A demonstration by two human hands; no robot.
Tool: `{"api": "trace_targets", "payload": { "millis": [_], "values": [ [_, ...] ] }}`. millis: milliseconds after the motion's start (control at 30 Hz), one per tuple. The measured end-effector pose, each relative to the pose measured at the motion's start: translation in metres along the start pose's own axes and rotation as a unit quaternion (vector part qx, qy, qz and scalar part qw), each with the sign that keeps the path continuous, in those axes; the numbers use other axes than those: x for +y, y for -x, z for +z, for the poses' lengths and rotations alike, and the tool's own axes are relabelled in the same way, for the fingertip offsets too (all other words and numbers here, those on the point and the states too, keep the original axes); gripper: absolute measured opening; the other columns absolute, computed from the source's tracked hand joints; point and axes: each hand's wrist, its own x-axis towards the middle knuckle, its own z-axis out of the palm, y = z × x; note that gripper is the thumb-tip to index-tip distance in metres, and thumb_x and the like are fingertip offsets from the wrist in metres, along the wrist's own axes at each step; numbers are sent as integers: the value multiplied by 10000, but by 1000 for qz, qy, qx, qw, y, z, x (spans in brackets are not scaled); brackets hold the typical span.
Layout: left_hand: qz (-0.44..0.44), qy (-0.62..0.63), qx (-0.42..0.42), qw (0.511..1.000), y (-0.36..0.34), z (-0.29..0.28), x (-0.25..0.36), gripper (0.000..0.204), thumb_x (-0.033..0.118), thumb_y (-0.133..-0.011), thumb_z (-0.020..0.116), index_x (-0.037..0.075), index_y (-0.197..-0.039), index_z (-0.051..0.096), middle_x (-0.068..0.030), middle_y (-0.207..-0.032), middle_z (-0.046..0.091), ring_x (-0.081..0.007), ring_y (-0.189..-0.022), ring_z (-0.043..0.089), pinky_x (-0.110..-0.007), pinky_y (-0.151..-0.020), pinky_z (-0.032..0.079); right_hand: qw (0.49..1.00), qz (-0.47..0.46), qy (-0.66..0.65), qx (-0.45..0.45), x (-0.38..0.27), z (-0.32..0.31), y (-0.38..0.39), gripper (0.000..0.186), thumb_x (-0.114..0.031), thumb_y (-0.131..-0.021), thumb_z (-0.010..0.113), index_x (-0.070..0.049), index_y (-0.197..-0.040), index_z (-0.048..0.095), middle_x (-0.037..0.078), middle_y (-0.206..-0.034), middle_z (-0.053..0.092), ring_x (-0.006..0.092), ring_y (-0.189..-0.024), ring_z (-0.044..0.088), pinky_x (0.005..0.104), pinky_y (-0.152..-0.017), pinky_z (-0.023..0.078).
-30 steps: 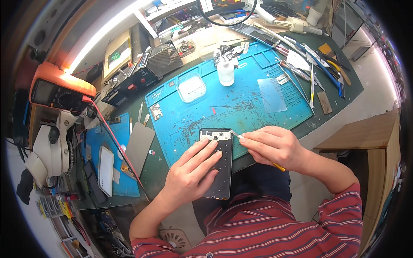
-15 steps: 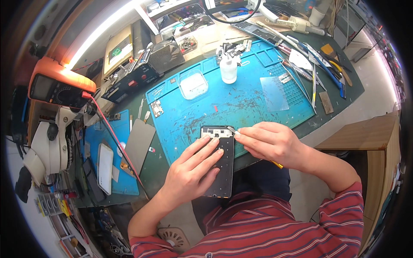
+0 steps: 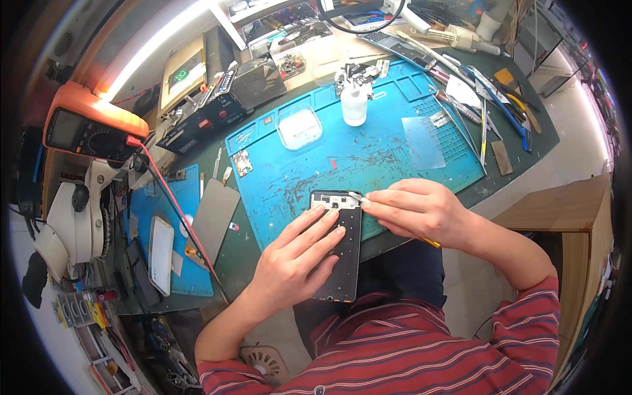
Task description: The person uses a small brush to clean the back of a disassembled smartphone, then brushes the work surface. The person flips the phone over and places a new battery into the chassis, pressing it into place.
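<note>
A black phone body [image 3: 343, 263] lies lengthwise toward me, its near end jutting past the front edge of the blue mat. Pale metal plates and small parts show at its far end. My left hand [image 3: 293, 263] rests on it from the left, fingers stretched out and pressing on its upper face. Pinched in my right hand [image 3: 424, 210] is a thin tool with a flat metal tip [image 3: 356, 196]. That tip touches the phone's far right corner. The tool's yellow end [image 3: 431, 243] pokes out below my palm, and its middle is hidden by my fingers.
On the blue mat [image 3: 296, 181] stand a white bottle [image 3: 354, 108] and a clear plastic box [image 3: 299, 128]. Tweezers and pliers [image 3: 513, 108] crowd the right side. At left are an orange multimeter [image 3: 92, 125] with a red lead, a grey plate [image 3: 217, 214] and a white phone [image 3: 161, 255].
The tool has turned slightly in my right hand, its yellow end rising a little while the tip stays at the phone's far right corner. My left hand keeps its place on the phone.
</note>
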Motion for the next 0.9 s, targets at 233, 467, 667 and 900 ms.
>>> {"api": "trace_targets", "payload": {
  "millis": [233,467,667,900],
  "values": [
    [-4,-3,7,1000,2,0,0,495,53,-873,824,52,-1364,757,-172,-1519,677,-388,-1455,601,-486,-1194,508,1000,11,-12,18,-2,4,-1,376,-50,-848,850,-28,-1214,769,64,-1141,776,227,-949,770,334,-827,651],
    [-7,-5,2,1000,0,1,1,499,49,-867,824,53,-1361,759,-173,-1508,684,-388,-1452,604,-490,-1191,512,1000,17,-16,14,-2,-1,0,366,-34,-849,846,-27,-1206,769,61,-1120,772,228,-947,763,341,-816,644],
    [-3,-1,7,1000,1,1,-1,495,55,-864,825,49,-1356,763,-172,-1501,687,-390,-1449,606,-494,-1190,514,999,14,-39,-7,3,-6,-2,372,-31,-852,840,-34,-1217,765,50,-1095,752,228,-927,743,348,-809,631],
    [6,-13,8,1000,-1,-1,0,490,69,-869,835,24,-1350,751,-161,-1470,701,-374,-1419,631,-482,-1180,535,998,3,-69,-15,11,-2,-12,398,-40,-814,847,-46,-1205,773,45,-1084,736,232,-955,735,357,-845,624]
  ]
}}
